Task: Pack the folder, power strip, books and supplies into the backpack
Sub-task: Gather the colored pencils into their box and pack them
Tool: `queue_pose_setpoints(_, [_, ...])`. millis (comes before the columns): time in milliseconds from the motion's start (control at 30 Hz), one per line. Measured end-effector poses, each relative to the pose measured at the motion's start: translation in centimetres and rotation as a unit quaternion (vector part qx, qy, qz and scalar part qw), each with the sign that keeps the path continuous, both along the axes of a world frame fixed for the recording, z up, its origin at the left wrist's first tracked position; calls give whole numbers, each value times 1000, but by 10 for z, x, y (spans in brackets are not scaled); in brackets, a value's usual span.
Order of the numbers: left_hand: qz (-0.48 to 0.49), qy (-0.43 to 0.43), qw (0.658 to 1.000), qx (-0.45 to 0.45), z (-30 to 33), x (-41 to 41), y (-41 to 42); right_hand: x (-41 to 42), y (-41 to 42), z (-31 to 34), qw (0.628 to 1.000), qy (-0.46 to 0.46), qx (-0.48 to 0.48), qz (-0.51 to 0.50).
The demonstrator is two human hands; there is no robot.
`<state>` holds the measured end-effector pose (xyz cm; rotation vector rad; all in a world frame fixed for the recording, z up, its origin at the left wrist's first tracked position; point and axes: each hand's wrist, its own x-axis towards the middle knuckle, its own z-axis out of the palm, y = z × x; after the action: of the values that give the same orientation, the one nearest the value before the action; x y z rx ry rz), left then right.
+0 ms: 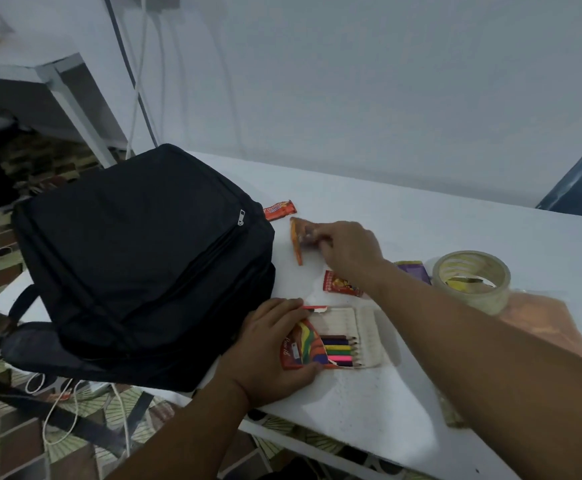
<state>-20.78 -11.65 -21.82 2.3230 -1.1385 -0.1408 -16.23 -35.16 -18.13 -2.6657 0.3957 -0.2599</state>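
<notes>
1. The right hand [346, 252] reaches across the white worktop [438, 230], fingers curled over a small orange packet [296, 242] that stands on its edge. Whether the fingertips already pinch it or only touch it cannot be told. The packet's long axis runs from the far edge toward the near edge, just right of the black fabric backpack [137, 265].
2. The left hand [275, 344] grips the open box of coloured pencils [331, 341] at its left end, thumb on the near side, fingers over the printed flap. The pencils lie along the near edge, tips pointing right. The box touches the backpack's right side.
3. The backpack lies flat at the worktop's left end, its zips apparently closed, so an opening looks needed before anything goes in.
4. Other supplies lie apart: a red-orange wrapper [280, 209] against the backpack's far right corner, a red sachet [341, 285] under the right forearm, a purple packet [414, 270], a roll of clear tape [473, 278], and an orange plastic sleeve [539, 323] at the right.
5. Pale walls stand behind, with patterned floor tiles [12, 441] and white cables below.
</notes>
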Motion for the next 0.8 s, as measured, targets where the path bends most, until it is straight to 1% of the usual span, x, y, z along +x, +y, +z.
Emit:
queue_pose_setpoints(67, [1,1,1000,-4,0,1,-1,0,-10,-5,997,-44,30,-62])
queue_pose_setpoints(100, [0,-1,1000,-3,0,2,-1,-1,-14,-8,995,-47,27,-79])
queue_pose_setpoints(167, [-3,-1,1000,2,0,2,-1,-2,-13,-14,996,-16,-7,-91])
queue_pose_setpoints(200, [-4,0,1000,1,0,3,-1,-2,-8,-15,995,-9,-43,-89])
queue_pose_setpoints(267, [-2,-3,1000,-5,1,2,-1,-2,7,-14,991,-55,-104,-63])
queue_pose_setpoints(300, [-2,-5,1000,-9,1,2,-2,-1,16,-13,991,-82,-101,-30])
queue_pose_setpoints(333, [-3,-6,1000,-12,1,1,-2,-1,25,-13,993,-92,-78,10])
queue_pose_setpoints(400, [-3,-10,1000,-7,1,2,-2,1,40,-15,997,-51,-31,54])
queue_pose_setpoints(467, [-5,-13,1000,-4,1,2,-1,4,44,-21,998,0,-32,48])
queue_pose_setpoints(533, [-6,-11,1000,-6,2,2,-2,6,42,-23,999,14,-20,35])
queue_pose_setpoints(567, [-6,-11,1000,-6,3,1,-2,5,41,-23,1000,14,-4,24])
queue_pose_setpoints(633, [-6,-15,1000,-8,2,1,-2,-1,35,-16,997,-17,77,-7])
queue_pose_setpoints(700, [-7,-17,1000,-7,1,1,-2,-18,30,-1,982,-63,176,-23])
queue_pose_setpoints(733, [-6,-18,1000,-6,1,2,-1,-27,30,7,972,-79,221,-14])
queue_pose_setpoints(800, [-9,-24,1000,-10,1,1,-1,-54,26,19,954,-105,280,2])
